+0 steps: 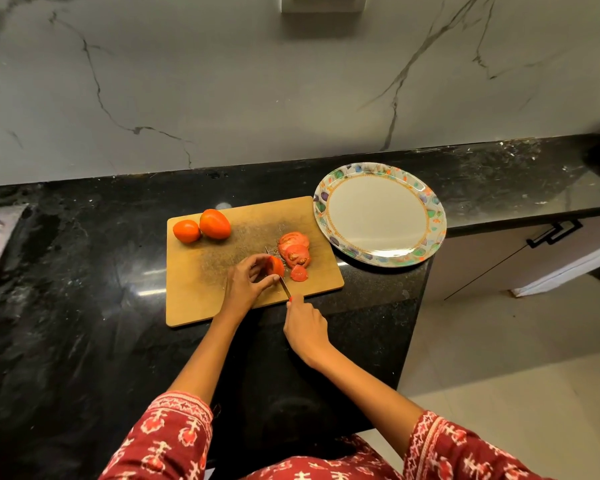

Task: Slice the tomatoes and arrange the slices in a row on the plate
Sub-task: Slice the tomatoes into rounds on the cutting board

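Wooden cutting board sits at centre frame on the black stone counter, and you are mid-slice on it. Your left hand curls over the tomato piece, fingers and thumb pinching it from the left so that its cut face looks toward the right of the frame. Your right hand, lower and to the right, is wrapped round the handle of the knife; the handle itself is hidden in your fist. The blade's long axis runs diagonally, from your fist at lower right up toward the upper left, with the tip showing just beyond the tomato piece. The blade passes along the right side of that piece, between it and the cut slices.

Those slices lie flat just right of the held piece, overlapping in a short stack that trails toward the lower right, the smallest one nearest you. Two whole tomatoes rest touching each other at the board's upper left corner, well apart from the cutting; the larger one has its long axis tilted toward the upper left.

Your patterned plate stands to the right of the board, its rim close to the board's upper right corner, holding no slices yet. Red printed sleeves fill the bottom of the frame.
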